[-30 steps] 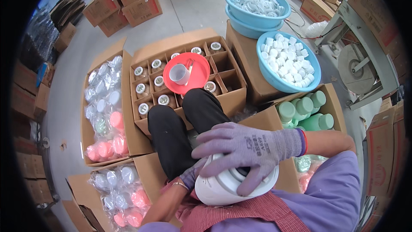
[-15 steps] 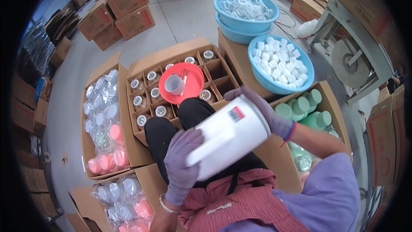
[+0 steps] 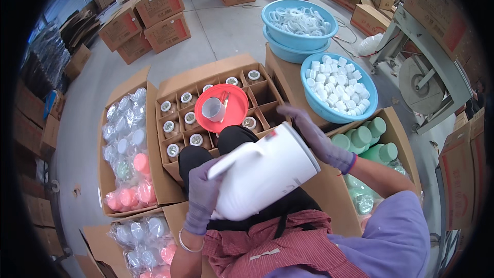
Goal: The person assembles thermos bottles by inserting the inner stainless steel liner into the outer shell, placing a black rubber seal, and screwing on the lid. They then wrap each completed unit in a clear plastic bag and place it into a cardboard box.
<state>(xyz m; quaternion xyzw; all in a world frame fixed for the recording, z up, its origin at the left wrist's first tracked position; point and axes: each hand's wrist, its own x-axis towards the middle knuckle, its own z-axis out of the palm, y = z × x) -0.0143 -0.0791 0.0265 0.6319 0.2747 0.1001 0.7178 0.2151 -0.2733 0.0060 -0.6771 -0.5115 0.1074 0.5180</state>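
A white cylindrical jug [image 3: 272, 170] with a long handle [image 3: 237, 157] lies tilted above my lap, its grey-rimmed base toward the upper right. My left hand [image 3: 201, 190], in a purple glove, grips its lower-left end beside the handle; part of that hand is hidden behind the jug. My right hand [image 3: 321, 141], gloved too, is open beside the base with its fingers stretched out; whether it touches the jug I cannot tell. Beyond my knees, a red plate [image 3: 237, 108] holding a translucent cup [image 3: 213, 109] rests on a divided carton [image 3: 206, 78] of white-capped bottles.
At the right, blue basins hold white caps [image 3: 337, 85] and pale rings [image 3: 301, 20]. Green bottles [image 3: 381, 153] fill a carton on my right. Cartons on my left hold bagged pink and clear bottles [image 3: 139, 162]. A grey machine [image 3: 422, 80] stands far right.
The jug has turned about its length, bringing its handle to the top and its red label toward the far edge. My right hand's fingers have come away from its side.
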